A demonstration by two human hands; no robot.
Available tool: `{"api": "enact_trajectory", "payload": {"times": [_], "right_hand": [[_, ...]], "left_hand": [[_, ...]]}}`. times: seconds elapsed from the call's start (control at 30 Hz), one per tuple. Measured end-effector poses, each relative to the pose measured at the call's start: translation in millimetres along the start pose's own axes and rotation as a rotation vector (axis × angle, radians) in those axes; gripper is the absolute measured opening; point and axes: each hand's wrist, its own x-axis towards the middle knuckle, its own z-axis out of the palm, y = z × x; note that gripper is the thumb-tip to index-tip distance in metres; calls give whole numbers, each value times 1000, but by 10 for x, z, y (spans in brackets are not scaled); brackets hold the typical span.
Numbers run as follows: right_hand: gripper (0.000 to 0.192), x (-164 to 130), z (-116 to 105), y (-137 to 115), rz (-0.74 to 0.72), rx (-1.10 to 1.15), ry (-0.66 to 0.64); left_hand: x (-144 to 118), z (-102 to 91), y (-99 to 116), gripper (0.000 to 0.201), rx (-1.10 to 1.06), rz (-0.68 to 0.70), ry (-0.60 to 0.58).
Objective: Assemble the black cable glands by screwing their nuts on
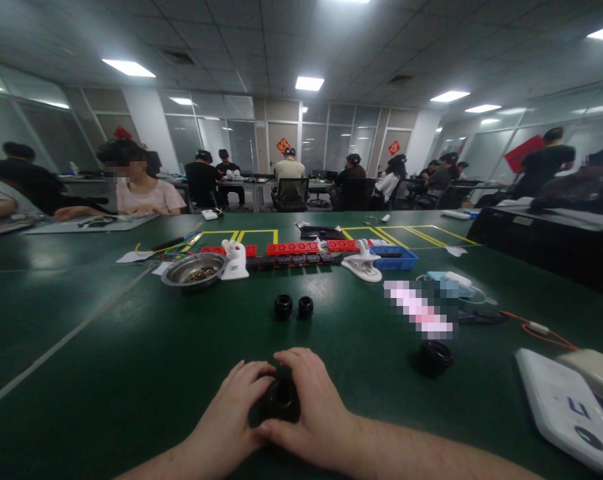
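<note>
Close to me on the green table, my left hand (238, 407) and my right hand (314, 403) curl around a black round fitting (282, 395) with a hole in its top. The left fingers wrap its left side, and the right thumb and fingers close on its right side. The hands nearly meet in front of it, hiding its lower part. Farther away stand two smaller black fittings, one at the left (283, 305) and one at the right (306, 306), slightly apart. Another black fitting (435, 357) lies off to the right of my hands.
Beyond the fittings is a row of red blocks (294, 248) between two white clamps (235, 261) (364, 263). A metal bowl (194, 270) holds small parts. A blue tray (394, 259), a white device (564, 407) and a black case (546, 243) are on the right. People sit beyond.
</note>
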Motion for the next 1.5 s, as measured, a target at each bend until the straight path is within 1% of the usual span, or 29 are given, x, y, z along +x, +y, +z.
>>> {"api": "enact_trajectory", "payload": {"times": [0.07, 0.13, 0.23, 0.3, 0.43, 0.5, 0.57, 0.63, 0.73, 0.8, 0.87, 1.0, 1.13, 1.2, 1.23, 1.3, 1.37, 1.5], "right_hand": [[47, 2, 6, 3, 27, 4, -13], [42, 1, 9, 1, -10, 24, -39], [51, -4, 6, -16, -115, 61, -74], [54, -4, 6, -26, -132, 73, -72], [52, 10, 17, -15, -30, 50, 0], [48, 19, 22, 5, 24, 28, 16], [41, 25, 27, 24, 38, 19, 20], [35, 25, 29, 35, 6, 30, 19], [40, 19, 25, 34, -81, 70, -2], [45, 13, 17, 26, -104, 91, -15], [48, 9, 9, 15, -81, 95, -3], [48, 11, 4, 2, -4, 49, 22], [41, 20, 11, 10, 26, 23, 7], [37, 22, 10, 16, -4, 33, 0], [38, 23, 7, 16, -39, 45, -8], [45, 22, -4, 12, -119, 77, -34], [50, 20, -15, 4, -159, 104, -47], [49, 18, -21, 0, -89, 91, -11]], "left_hand": [[-1, 6, 17, 38, -3, -1, 17], [-1, 16, 26, 39, -5, 0, 31], [2, 29, 12, 40, -2, -6, 32], [5, 36, -12, 38, -1, -3, 32], [2, 45, -50, 38, 4, 22, 32], [-1, 42, -44, 38, 3, 25, 30], [-3, 33, -25, 36, -4, 20, 34], [-2, 25, -5, 36, -10, 23, 32], [0, 21, 10, 36, -3, 17, 33], [-1, 20, 11, 36, 4, 7, 35], [-4, 18, 10, 36, 6, 2, 31], [-13, 2, 20, 37, -1, 4, 18], [-15, -18, 49, 35, -11, 0, 30], [-12, -21, 57, 36, -17, -4, 23], [-9, -20, 56, 37, -18, -10, 18], [-2, -10, 42, 38, -15, -18, 11], [6, 6, 17, 37, -11, -9, 9], [8, 25, -19, 37, 2, 18, 17]]}}
